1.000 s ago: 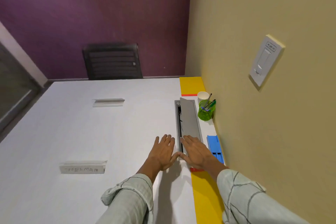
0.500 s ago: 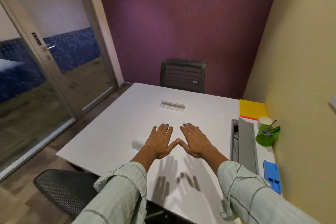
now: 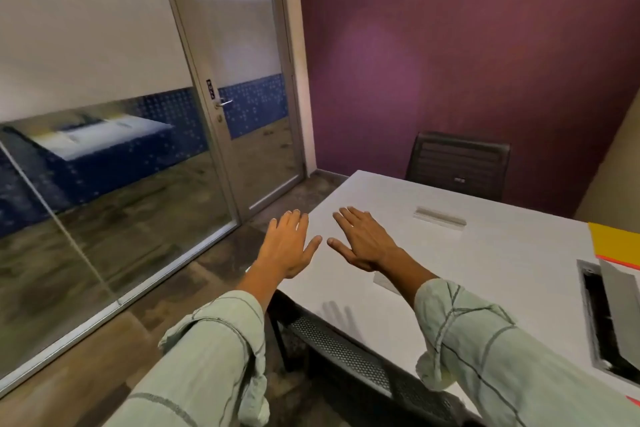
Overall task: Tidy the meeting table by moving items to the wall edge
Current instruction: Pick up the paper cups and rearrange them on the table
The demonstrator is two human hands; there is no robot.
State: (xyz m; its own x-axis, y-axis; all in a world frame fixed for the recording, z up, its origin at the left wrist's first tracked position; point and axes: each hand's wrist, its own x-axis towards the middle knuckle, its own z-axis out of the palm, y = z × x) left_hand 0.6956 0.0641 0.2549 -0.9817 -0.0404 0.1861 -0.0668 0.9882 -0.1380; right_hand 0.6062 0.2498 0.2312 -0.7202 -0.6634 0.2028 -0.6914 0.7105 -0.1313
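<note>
The room is dimly lit; a finger shadow is cast on the table (image 3: 450, 260), and the glass wall (image 3: 86, 149) is smeared by motion blur

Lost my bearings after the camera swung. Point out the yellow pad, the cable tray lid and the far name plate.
Yellow pad (image 3: 614, 239): head view, on its yellow top face.
Cable tray lid (image 3: 623, 308): head view, on the raised grey flap.
Far name plate (image 3: 440, 217): head view, on its middle.
</note>
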